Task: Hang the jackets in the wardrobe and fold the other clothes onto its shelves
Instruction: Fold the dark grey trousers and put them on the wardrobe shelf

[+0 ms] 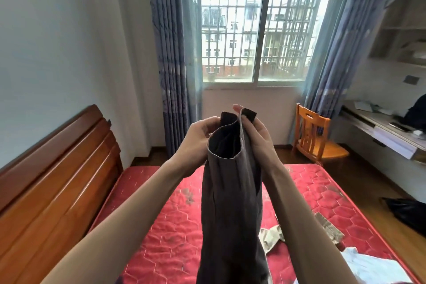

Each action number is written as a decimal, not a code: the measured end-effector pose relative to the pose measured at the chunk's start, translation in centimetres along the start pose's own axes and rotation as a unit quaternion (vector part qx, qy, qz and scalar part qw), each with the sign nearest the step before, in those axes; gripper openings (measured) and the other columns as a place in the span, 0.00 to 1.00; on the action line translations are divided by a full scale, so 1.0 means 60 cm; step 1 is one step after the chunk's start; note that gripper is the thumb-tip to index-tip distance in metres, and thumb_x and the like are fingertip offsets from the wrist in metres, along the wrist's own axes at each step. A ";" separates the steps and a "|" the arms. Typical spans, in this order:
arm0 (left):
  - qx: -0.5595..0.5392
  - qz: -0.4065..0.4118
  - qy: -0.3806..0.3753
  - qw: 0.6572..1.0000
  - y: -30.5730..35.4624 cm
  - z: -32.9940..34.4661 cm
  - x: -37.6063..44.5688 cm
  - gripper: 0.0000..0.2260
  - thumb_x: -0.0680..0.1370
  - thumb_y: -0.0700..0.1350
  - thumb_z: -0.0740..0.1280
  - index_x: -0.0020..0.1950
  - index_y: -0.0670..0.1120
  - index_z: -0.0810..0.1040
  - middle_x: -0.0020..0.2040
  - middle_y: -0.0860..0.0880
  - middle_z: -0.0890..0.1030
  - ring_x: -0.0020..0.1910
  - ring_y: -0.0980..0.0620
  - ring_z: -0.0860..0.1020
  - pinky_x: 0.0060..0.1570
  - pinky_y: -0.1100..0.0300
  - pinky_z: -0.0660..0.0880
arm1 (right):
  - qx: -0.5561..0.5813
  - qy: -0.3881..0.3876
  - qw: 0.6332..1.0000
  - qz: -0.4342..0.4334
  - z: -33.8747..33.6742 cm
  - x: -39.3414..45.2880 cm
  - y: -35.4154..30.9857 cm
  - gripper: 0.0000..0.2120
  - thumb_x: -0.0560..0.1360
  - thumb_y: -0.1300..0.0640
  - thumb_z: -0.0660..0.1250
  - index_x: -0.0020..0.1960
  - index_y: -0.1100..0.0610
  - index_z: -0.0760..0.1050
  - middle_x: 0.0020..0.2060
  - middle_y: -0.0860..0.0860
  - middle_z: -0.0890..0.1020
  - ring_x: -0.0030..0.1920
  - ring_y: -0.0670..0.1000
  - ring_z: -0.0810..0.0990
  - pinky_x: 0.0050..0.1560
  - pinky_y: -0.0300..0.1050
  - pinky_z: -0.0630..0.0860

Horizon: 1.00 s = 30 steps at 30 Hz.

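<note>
In the head view, a dark grey garment (230,203) is held up above the red mattress (166,226), its open hem or waistband raised toward the window (260,34) and the rest hanging down between the forearms, over the near middle of the bed; the left hand (200,138) is curled round the cloth at the left side of the opening, and the right hand (255,131) pinches the right side, a thumb tip showing above the edge; two short tabs stand up at the top of the fabric; the step in hand is judged to be the squaring of this piece before folding; it is best done with both top corners brought level and the seams matched, so that the length hangs straight; the cloth is limp and is likely to twist if one side is let slack; a beige patterned garment (272,237) and a white garment (373,267) lie toward the mattress's near right corner; the wardrobe is not seen.
</note>
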State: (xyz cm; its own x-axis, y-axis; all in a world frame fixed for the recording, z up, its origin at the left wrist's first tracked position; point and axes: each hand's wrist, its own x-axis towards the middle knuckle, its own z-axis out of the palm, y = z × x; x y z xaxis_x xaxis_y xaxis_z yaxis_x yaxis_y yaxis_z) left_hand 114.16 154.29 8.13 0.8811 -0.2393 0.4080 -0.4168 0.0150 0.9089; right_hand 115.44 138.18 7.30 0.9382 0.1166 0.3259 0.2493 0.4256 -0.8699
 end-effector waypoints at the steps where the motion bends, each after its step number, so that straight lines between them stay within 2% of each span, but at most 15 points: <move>1: 0.005 0.007 0.023 1.000 -0.003 0.000 -0.001 0.16 0.73 0.45 0.76 0.58 0.40 0.84 0.52 0.44 0.87 0.51 0.50 0.82 0.55 0.50 0.79 | 0.014 0.011 1.000 -0.001 -0.001 0.000 0.002 0.12 0.79 0.53 0.68 0.61 0.54 0.81 0.52 0.54 0.86 0.51 0.50 0.85 0.56 0.44 0.82; 3: 0.013 0.019 0.042 0.999 -0.008 0.002 -0.005 0.16 0.72 0.45 0.76 0.57 0.40 0.85 0.51 0.44 0.87 0.50 0.52 0.82 0.54 0.53 0.78 | 0.049 0.008 0.999 0.007 0.002 -0.002 0.008 0.15 0.77 0.55 0.71 0.63 0.55 0.78 0.54 0.55 0.84 0.51 0.51 0.84 0.55 0.44 0.82; 6: 0.002 0.017 0.035 0.999 -0.015 0.005 -0.010 0.16 0.72 0.49 0.77 0.58 0.46 0.84 0.55 0.46 0.86 0.56 0.52 0.83 0.58 0.57 0.77 | 0.085 -0.007 0.996 0.019 0.012 -0.007 0.018 0.19 0.79 0.56 0.72 0.69 0.52 0.76 0.65 0.57 0.80 0.59 0.53 0.81 0.61 0.46 0.80; 9: -0.070 -0.025 0.007 0.997 -0.016 0.006 -0.010 0.12 0.75 0.46 0.75 0.54 0.41 0.81 0.49 0.50 0.84 0.51 0.54 0.81 0.55 0.60 0.77 | 0.079 -0.010 0.996 0.024 0.021 -0.014 0.020 0.24 0.78 0.55 0.72 0.73 0.48 0.75 0.73 0.56 0.75 0.65 0.54 0.79 0.66 0.50 0.77; 12: 0.014 0.012 -0.005 1.000 -0.015 0.001 -0.016 0.09 0.79 0.36 0.73 0.55 0.34 0.76 0.46 0.49 0.82 0.46 0.57 0.81 0.49 0.64 0.77 | 0.115 -0.028 0.991 0.056 0.022 -0.025 0.011 0.25 0.76 0.56 0.75 0.72 0.48 0.76 0.75 0.60 0.72 0.65 0.57 0.79 0.63 0.49 0.80; 14: 0.041 0.025 0.002 0.999 -0.014 -0.002 -0.025 0.11 0.78 0.37 0.73 0.56 0.34 0.75 0.45 0.48 0.82 0.45 0.57 0.80 0.48 0.63 0.77 | 0.111 -0.024 0.992 0.056 0.017 -0.032 0.006 0.26 0.76 0.58 0.73 0.74 0.51 0.74 0.75 0.60 0.72 0.70 0.59 0.78 0.69 0.53 0.77; 17: 0.069 0.043 0.024 0.996 -0.008 -0.006 -0.033 0.13 0.79 0.39 0.74 0.54 0.35 0.72 0.43 0.50 0.80 0.44 0.55 0.78 0.46 0.60 0.76 | 0.046 0.015 0.998 0.039 0.009 -0.052 0.002 0.24 0.79 0.54 0.71 0.74 0.53 0.73 0.73 0.58 0.75 0.73 0.57 0.75 0.74 0.55 0.72; 20: 0.099 0.056 0.051 0.992 0.000 -0.006 -0.030 0.07 0.84 0.39 0.66 0.51 0.40 0.68 0.38 0.57 0.78 0.39 0.61 0.76 0.41 0.63 0.73 | -0.033 0.035 0.998 0.026 0.007 -0.078 -0.004 0.29 0.76 0.38 0.71 0.72 0.50 0.74 0.68 0.51 0.80 0.69 0.53 0.78 0.68 0.50 0.76; 21: 0.124 0.062 0.059 0.989 0.004 -0.006 -0.029 0.06 0.85 0.39 0.63 0.52 0.41 0.67 0.39 0.57 0.76 0.38 0.62 0.74 0.41 0.64 0.72 | -0.078 0.032 0.996 0.013 0.006 -0.085 -0.004 0.27 0.77 0.36 0.68 0.71 0.48 0.73 0.67 0.48 0.81 0.69 0.52 0.79 0.66 0.47 0.78; 23: 0.174 0.074 0.065 0.980 0.009 -0.002 -0.029 0.06 0.86 0.40 0.60 0.53 0.41 0.64 0.42 0.53 0.73 0.38 0.63 0.72 0.42 0.66 0.71 | -0.161 0.028 0.986 -0.023 0.002 -0.099 -0.010 0.20 0.83 0.39 0.61 0.72 0.45 0.72 0.65 0.41 0.81 0.71 0.53 0.77 0.60 0.39 0.79; 24: 0.184 0.079 0.070 0.977 0.011 0.000 -0.030 0.06 0.86 0.40 0.59 0.52 0.43 0.62 0.43 0.51 0.72 0.38 0.63 0.71 0.42 0.67 0.71 | -0.184 0.015 0.982 -0.048 0.000 -0.109 -0.011 0.23 0.83 0.37 0.60 0.75 0.45 0.69 0.67 0.40 0.80 0.73 0.52 0.75 0.62 0.39 0.78; 26: 0.180 0.085 0.087 0.976 0.016 0.005 -0.032 0.08 0.87 0.39 0.58 0.51 0.46 0.61 0.44 0.51 0.71 0.39 0.64 0.71 0.42 0.68 0.71 | -0.217 -0.023 0.970 -0.106 -0.007 -0.134 -0.014 0.42 0.74 0.25 0.62 0.80 0.48 0.62 0.74 0.44 0.74 0.74 0.50 0.73 0.69 0.43 0.75; 27: 0.174 0.089 0.101 0.975 0.017 0.005 -0.032 0.09 0.86 0.39 0.58 0.50 0.48 0.60 0.45 0.51 0.70 0.39 0.64 0.71 0.43 0.68 0.71 | -0.244 -0.038 0.961 -0.127 -0.009 -0.146 -0.013 0.48 0.70 0.23 0.65 0.81 0.49 0.59 0.76 0.45 0.72 0.75 0.49 0.72 0.71 0.45 0.73; 28: 0.169 0.094 0.118 0.974 0.017 0.004 -0.030 0.10 0.86 0.39 0.58 0.49 0.49 0.60 0.45 0.51 0.71 0.40 0.64 0.71 0.44 0.67 0.72 | -0.274 -0.050 0.950 -0.139 -0.010 -0.158 -0.012 0.51 0.69 0.26 0.70 0.82 0.49 0.57 0.77 0.45 0.70 0.75 0.49 0.71 0.73 0.47 0.72; 30: 0.162 0.096 0.142 0.972 0.016 -0.002 -0.028 0.09 0.86 0.40 0.59 0.50 0.49 0.61 0.48 0.49 0.72 0.44 0.61 0.72 0.47 0.63 0.74 | -0.341 -0.051 0.926 -0.153 -0.012 -0.164 -0.002 0.53 0.68 0.40 0.81 0.83 0.48 0.55 0.77 0.45 0.69 0.76 0.48 0.70 0.73 0.51 0.72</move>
State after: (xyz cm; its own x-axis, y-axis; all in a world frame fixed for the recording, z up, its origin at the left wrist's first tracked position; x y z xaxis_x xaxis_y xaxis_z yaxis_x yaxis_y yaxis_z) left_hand 112.28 154.85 8.34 0.7873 0.0168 0.6163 -0.5870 -0.2853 0.7577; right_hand 106.35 136.35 3.96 0.7795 0.1832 0.5990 0.6263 -0.2092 -0.7510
